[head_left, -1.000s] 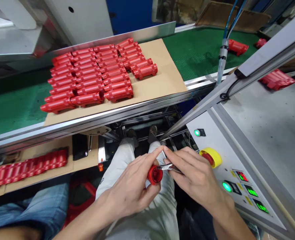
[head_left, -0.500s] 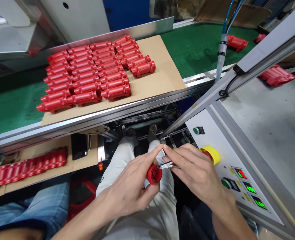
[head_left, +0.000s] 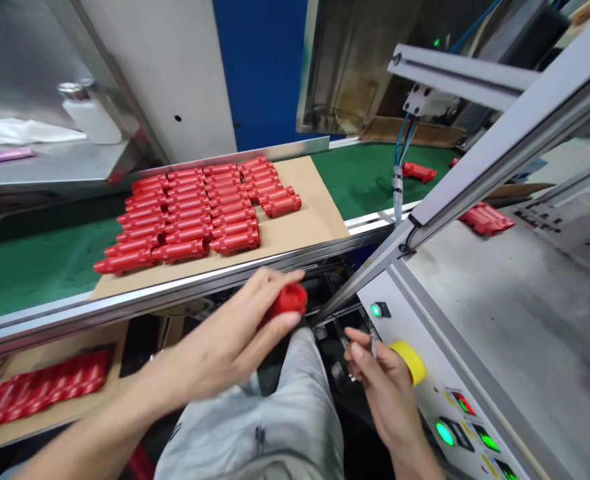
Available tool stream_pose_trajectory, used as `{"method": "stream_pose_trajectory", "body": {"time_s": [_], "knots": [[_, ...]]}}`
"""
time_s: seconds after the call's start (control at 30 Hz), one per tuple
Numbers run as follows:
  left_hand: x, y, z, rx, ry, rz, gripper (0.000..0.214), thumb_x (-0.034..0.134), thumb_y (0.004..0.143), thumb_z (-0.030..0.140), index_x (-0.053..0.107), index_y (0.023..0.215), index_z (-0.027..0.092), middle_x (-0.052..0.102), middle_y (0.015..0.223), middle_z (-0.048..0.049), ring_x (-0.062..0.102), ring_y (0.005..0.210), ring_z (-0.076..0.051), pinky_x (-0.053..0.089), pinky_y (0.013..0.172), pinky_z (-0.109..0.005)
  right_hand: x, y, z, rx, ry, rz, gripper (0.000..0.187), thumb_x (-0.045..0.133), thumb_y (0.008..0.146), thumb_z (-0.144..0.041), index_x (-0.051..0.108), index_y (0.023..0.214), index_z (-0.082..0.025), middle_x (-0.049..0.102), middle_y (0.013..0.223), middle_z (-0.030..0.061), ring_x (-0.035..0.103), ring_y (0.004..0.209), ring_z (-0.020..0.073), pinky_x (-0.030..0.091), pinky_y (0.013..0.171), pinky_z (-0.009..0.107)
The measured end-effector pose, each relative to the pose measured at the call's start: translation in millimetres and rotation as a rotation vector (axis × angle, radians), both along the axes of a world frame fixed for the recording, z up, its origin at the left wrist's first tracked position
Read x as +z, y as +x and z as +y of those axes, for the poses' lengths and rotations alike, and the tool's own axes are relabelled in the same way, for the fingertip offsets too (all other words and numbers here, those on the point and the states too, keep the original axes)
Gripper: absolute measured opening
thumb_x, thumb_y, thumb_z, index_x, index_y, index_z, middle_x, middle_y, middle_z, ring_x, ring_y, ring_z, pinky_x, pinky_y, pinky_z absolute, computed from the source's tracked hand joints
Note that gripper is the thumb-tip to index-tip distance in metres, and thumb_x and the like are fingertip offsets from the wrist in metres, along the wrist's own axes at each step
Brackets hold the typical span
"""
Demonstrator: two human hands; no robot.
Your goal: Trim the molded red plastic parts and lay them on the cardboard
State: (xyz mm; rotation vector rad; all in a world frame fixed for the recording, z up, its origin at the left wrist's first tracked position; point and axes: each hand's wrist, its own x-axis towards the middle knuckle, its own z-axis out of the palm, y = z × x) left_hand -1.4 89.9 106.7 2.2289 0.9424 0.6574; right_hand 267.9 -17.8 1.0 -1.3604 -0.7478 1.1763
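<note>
My left hand [head_left: 235,337] is closed round a red plastic cylinder part [head_left: 287,300], held up just below the conveyor's front rail. My right hand [head_left: 382,387] is lower, over my lap, pinching a small metal tool like tweezers [head_left: 373,345] that points upward. The two hands are apart. On the green belt a cardboard sheet [head_left: 307,213] carries several rows of the same red parts [head_left: 195,210] lying side by side.
A control panel at the right has a yellow-collared stop button [head_left: 411,360] and green lit buttons [head_left: 442,432]. A slanted aluminium bar [head_left: 475,173] crosses above it. More red parts lie on the belt [head_left: 419,171], the right table [head_left: 485,219], and a lower shelf [head_left: 39,390].
My left hand has lifted the red part up and away toward the conveyor rail. My right hand drew the metal tool out and dropped lower. The camera tilted upward.
</note>
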Motion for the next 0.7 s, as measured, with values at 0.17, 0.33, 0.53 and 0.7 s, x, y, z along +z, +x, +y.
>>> {"method": "stream_pose_trajectory", "body": {"time_s": [0.17,0.33,0.53,0.7], "knots": [[22.7,56,120,0.027,0.439,0.386,0.050,0.050,0.112,0.038,0.054,0.155,0.013,0.062,0.132,-0.0204,0.059,0.122,-0.034,0.049,0.110,-0.053,-26.6,-19,-16,0.065,-0.135,-0.105,0.061,0.086,0.083,-0.069,0.087,0.119,-0.021,0.076,0.082,0.0061,0.062,0.068,0.0185,0.055,0.068,0.036],[12.9,65,189,0.071,0.470,0.439,0.037,0.057,0.108,0.032,0.069,0.137,0.012,0.060,0.147,-0.0252,0.049,0.141,-0.042,0.030,0.121,-0.072,-44.3,-32,-34,0.054,-0.092,-0.239,0.058,0.082,0.082,-0.074,0.089,0.113,-0.026,0.083,0.099,0.0099,0.077,0.095,0.0323,0.062,0.092,0.045],[18.3,38,194,0.039,0.441,0.362,0.067,0.012,0.115,0.041,0.053,0.153,0.003,0.049,0.163,-0.0084,0.039,0.159,-0.037,0.015,0.130,-0.070,-48.8,-27,-36,0.069,-0.080,-0.306,0.057,0.086,0.078,-0.071,0.089,0.110,-0.023,0.083,0.102,0.0127,0.079,0.093,0.0339,0.064,0.090,0.047],[-4.1,28,125,0.124,0.477,0.096,0.076,0.048,0.107,0.062,0.042,0.166,0.014,0.043,0.176,-0.0185,0.035,0.165,-0.046,0.020,0.134,-0.073,-7.7,-29,-10,0.075,-0.007,-0.306,0.046,0.083,0.084,-0.057,0.088,0.115,-0.022,0.082,0.090,0.0076,0.077,0.083,0.0270,0.065,0.080,0.038]]}}
